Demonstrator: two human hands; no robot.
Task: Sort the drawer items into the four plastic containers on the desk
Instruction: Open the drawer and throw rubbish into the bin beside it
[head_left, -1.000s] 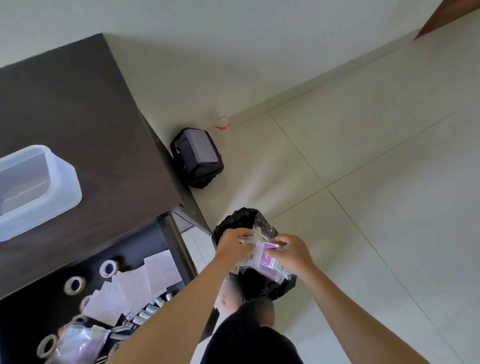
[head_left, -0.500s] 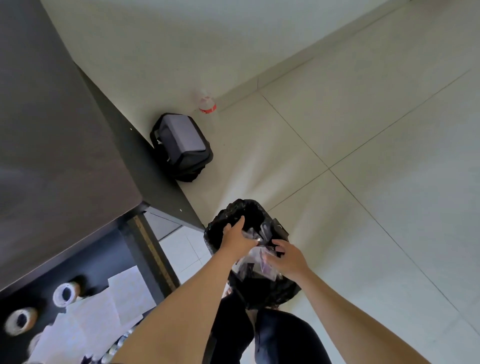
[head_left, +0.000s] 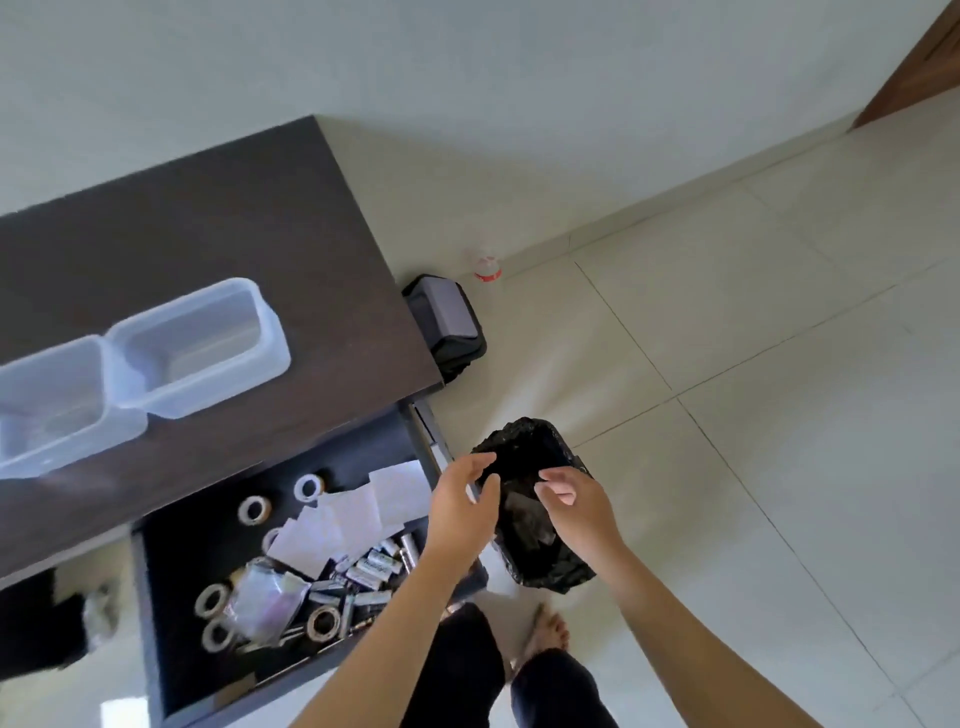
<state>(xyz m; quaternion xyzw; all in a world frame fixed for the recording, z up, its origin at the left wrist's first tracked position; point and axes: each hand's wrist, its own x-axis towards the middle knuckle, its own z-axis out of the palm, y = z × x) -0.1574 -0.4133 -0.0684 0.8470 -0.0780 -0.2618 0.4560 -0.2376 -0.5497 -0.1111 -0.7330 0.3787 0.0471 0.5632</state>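
Drawer (head_left: 171, 551) open below desk (head_left: 208, 223), full: tape rolls (head_left: 254, 510), papers (head_left: 353, 514), batteries (head_left: 374, 564), bag (head_left: 265, 597). Two tubs (head_left: 200, 348) visible, look empty. Left hand (head_left: 460, 512) and right hand (head_left: 574, 501) relaxed, holding nothing, over bin (head_left: 535, 506). Sorting barely started.

Soft, even daylight is filling the room, and the pale glossy floor tiles (head_left: 753, 415) are reflecting a broad, faint sheen. Motion blur is smearing the translucent rectangular plastic containers (head_left: 197, 348) on the dark brown wooden desk (head_left: 234, 223), while wide-angle distortion is bending the wall line and stretching the edges
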